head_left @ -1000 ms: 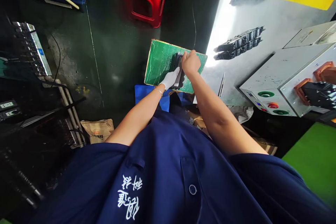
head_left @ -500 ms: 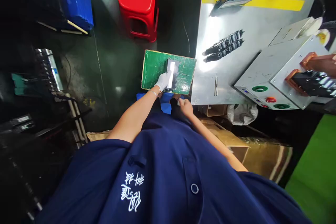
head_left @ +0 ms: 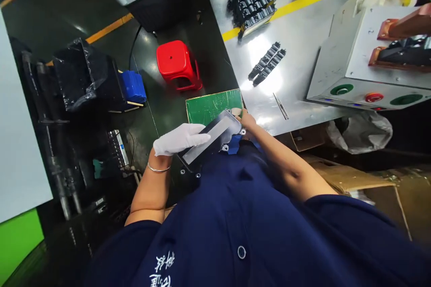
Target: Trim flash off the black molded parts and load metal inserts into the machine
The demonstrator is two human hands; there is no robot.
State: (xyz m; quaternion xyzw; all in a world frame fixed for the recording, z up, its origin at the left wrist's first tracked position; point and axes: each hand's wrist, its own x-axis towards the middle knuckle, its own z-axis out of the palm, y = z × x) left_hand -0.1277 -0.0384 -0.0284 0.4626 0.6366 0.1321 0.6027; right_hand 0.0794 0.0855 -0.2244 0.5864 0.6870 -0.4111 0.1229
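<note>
So the gloved left hand [head_left: 182,139] has its thumb and fingers clamped on the black part [head_left: 215,148], the one with the pale strip [head_left: 208,140] down it, which sits slantwise in front of the torso, overlapping the green board [head_left: 215,104] in view. Bare right hand [head_left: 248,120] is right at its far end, fingers curled, can't tell if it's actually gripping. Tweezers [head_left: 280,106] lie on the metal table [head_left: 299,63] nearby.
</note>
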